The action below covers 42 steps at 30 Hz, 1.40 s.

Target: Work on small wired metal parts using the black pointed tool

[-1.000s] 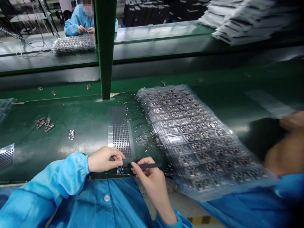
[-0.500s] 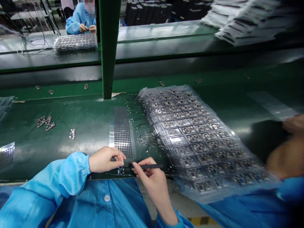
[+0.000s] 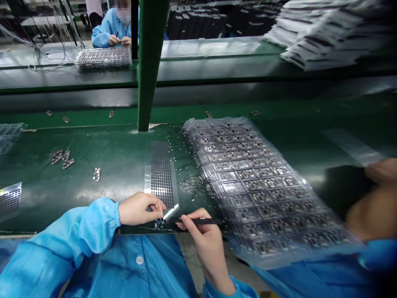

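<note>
My left hand point(image 3: 140, 209) is closed, thumb and fingers pinching a small circuit board point(image 3: 159, 225) close to the bench's front edge. A thin dark wire rises from the board past my fingers. To its right, my right hand point(image 3: 205, 236) grips slim black tweezers point(image 3: 207, 221), held nearly level with the tip toward the board but apart from it. Just beyond my left hand lies a clear sheet of small dark stickers point(image 3: 161, 178), its near corner catching a bright glare.
Stacked clear trays of circuit boards point(image 3: 257, 182) stand on the right, wires poking from their left side. Several loose boards point(image 3: 62, 159) and a single board point(image 3: 97, 174) lie left. A green post point(image 3: 150, 66) rises ahead. A co-worker's blurred hand point(image 3: 369, 203) is at far right.
My right hand with the tweezers has drawn slightly right, away from the board. The sticker sheet's near corner now shows a bright glare. The whole view has shifted a little.
</note>
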Tool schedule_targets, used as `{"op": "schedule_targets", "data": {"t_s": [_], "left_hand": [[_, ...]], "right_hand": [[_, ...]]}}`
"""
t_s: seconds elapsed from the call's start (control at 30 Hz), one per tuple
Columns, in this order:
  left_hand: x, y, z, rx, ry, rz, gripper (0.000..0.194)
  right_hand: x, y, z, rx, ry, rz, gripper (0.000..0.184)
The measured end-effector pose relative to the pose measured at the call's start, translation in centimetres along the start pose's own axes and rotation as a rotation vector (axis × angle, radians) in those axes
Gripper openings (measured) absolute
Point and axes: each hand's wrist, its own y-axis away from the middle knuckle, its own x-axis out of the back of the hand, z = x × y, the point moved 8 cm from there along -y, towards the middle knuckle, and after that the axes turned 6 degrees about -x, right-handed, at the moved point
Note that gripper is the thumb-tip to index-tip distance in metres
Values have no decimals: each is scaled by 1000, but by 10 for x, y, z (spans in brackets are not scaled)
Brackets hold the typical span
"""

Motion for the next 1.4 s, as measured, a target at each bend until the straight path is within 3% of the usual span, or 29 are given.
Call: {"op": "schedule_targets", "data": {"t_s": [0.57,0.83,1.07,1.23,1.4], "left_hand": [[-1,1,-4,5,53,3,9],[-1,1,-3,16,45,2,9],[-1,0,-5,30,73,13,10],[-2,5,-20,248,260,-47,13],[8,12,-32,393,314,1,14]], "right_hand": [[-4,2,12,26,340,-48,30],[-6,0,10,25,287,-49,29],[4,3,7,103,-48,-38,25],[-3,-5,2,112,-80,-26,24],[-24,-15,-4,73,-45,-63,27]]}}
